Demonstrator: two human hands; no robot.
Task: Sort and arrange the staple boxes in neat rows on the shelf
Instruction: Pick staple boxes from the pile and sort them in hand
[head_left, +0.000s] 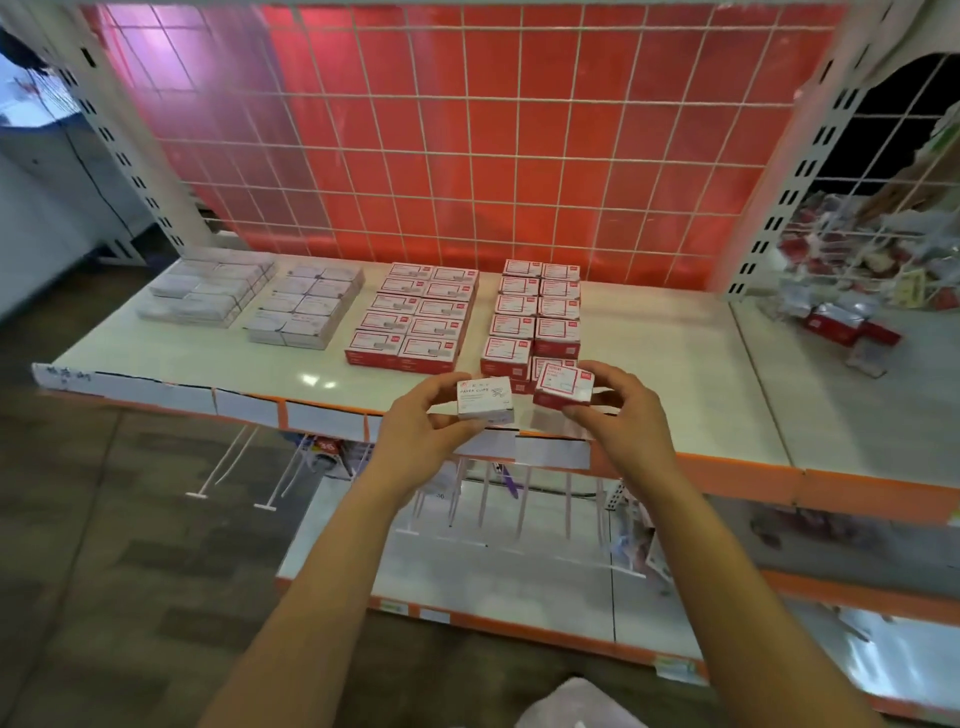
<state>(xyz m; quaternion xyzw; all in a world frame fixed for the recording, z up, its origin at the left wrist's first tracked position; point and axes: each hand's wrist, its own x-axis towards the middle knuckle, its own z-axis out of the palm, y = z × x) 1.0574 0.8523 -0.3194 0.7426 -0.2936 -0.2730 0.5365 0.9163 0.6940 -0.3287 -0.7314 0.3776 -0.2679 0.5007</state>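
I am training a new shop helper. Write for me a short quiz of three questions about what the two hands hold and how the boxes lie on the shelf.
1. True or false: the left hand holds a white box printed PAPER CLIPS.
2. What does the right hand hold? A) a red-bordered box B) a grey packet C) nothing
3. Fill in: the red boxes already on the shelf lie in ___ blocks, each two columns wide.
Key: 1 true; 2 A; 3 two.
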